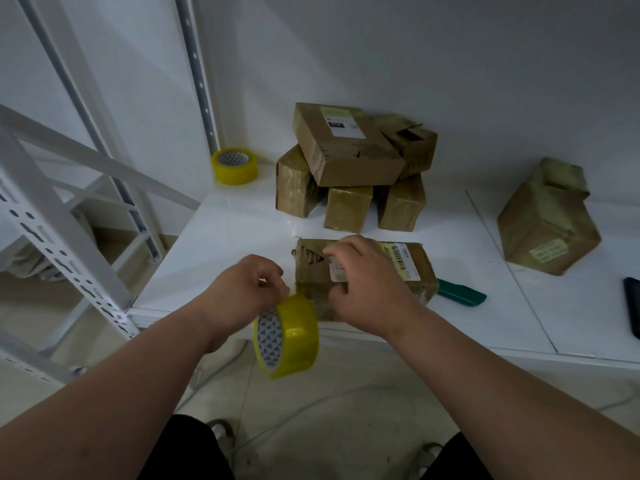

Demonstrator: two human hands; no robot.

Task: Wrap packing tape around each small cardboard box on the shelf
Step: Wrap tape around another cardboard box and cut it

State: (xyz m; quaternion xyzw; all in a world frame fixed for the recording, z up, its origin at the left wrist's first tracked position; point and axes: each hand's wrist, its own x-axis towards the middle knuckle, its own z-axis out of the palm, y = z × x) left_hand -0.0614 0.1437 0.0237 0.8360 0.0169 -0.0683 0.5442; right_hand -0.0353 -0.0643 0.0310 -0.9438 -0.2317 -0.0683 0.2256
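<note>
While your right hand clamps torn box beneath its palm, left hand pinches yellow tape roll just left. Box probably light, crushable; hold by corners.

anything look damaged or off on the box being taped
Yes. The near box under the right hand has a torn top left edge, where ragged corrugated cardboard shows. The left hand holds the tape roll just off the shelf edge. In the back pile, one box has a flap lifted open.
</note>
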